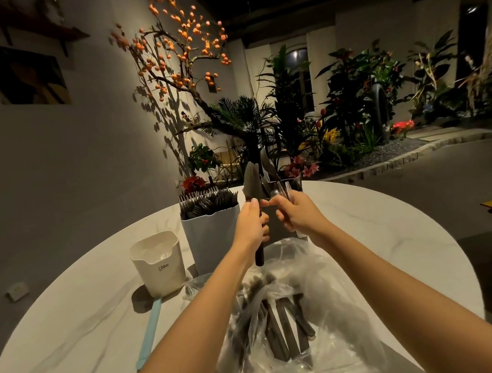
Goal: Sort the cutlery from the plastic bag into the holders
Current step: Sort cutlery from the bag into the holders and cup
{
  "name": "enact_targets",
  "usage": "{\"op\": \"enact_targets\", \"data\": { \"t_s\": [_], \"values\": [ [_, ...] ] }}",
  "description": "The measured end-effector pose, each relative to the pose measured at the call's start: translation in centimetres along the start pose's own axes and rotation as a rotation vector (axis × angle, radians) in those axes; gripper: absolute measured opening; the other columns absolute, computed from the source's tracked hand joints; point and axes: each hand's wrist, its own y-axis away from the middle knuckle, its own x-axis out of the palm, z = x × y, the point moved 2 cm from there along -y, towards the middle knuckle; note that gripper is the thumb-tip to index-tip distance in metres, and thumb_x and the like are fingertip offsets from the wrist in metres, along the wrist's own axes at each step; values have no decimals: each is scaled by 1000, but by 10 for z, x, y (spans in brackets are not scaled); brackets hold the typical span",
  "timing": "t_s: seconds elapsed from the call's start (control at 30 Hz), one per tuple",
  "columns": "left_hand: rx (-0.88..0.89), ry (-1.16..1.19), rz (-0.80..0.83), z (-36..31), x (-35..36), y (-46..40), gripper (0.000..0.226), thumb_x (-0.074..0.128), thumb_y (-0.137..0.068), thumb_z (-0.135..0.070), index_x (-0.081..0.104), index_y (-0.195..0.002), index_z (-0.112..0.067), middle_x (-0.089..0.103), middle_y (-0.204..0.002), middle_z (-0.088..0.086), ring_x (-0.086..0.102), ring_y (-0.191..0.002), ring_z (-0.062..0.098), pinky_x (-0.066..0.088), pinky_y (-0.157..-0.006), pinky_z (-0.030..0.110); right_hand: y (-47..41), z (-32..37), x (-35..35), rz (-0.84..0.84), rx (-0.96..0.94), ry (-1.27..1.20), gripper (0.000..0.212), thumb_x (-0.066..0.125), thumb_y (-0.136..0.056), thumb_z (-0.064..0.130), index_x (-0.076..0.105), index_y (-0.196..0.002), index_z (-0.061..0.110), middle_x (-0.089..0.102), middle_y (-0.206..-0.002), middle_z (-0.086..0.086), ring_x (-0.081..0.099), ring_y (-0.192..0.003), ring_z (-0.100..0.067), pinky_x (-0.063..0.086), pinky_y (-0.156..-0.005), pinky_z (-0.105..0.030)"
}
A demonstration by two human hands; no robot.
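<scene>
Left hand grips dark-handled metal knives, blades up. Right hand pinches thin silver cutlery over dark holder. More knives in clear crinkly plastic bag. Hard, smooth, slippy; hold by handles.

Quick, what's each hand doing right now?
Left hand: grips dark-handled knives, blades up.
Right hand: holds cutlery over the dark holder; which pieces cannot be told.

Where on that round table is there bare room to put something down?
Bare marble lies right of the plastic bag toward the table edge, and near-left beyond the blue utensil. The back is crowded with holders and both hands.
</scene>
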Motion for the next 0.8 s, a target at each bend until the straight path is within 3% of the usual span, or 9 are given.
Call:
{"op": "enact_targets", "data": {
  "t_s": [0.13, 0.33, 0.5, 0.67, 0.8],
  "values": [
    [26, 5, 5, -12, 6, -10, 14, 31, -104, -17, 38, -92, -13, 33, -63, -3, 29, -50, 8, 28, -49, 23, -9, 10, -6, -4, 2, 17, 23, 41, -103, 18, 53, -84, 13, 47, -56, -2, 40, -43, -8, 31, -38, -15],
    [133, -172, -50, -30, 8, -22, 27, 27, -104, -18, 37, -79, -12, 42, -62, 2, 40, -59, 14, 38, -62, 26, -21, 17, -13, -31, 11, 47, 27, 42, -103, 20, 50, -77, 15, 49, -58, -3, 41, -46, -11, 33, -41, -16],
    [213, -242, -167, -42, 7, -33, 28, 26, -103, -20, 37, -78, -12, 40, -68, 2, 35, -62, 14, 31, -63, 31, -34, 26, -15, -59, -25, 11, 28, 43, -102, 19, 51, -76, 16, 50, -58, -2, 41, -43, -9, 33, -40, -16],
    [274, -320, -270, -48, 4, -51, 38, 22, -103, -27, 48, -88, -4, 49, -70, -1, 44, -67, 16, 38, -77, 39, -42, 31, -18, -69, -41, -20, 25, 41, -103, 19, 53, -81, 15, 49, -58, -2, 40, -38, -5, 32, -39, -17],
    [331, -254, -263, -57, 4, -57, 35, 21, -106, -30, 43, -88, -10, 49, -74, -2, 44, -68, 13, 37, -75, 32, -49, 33, -21, -65, -55, -33, 25, 40, -103, 17, 53, -82, 14, 47, -58, -3, 39, -35, -3, 32, -37, -15]
  ]
}}
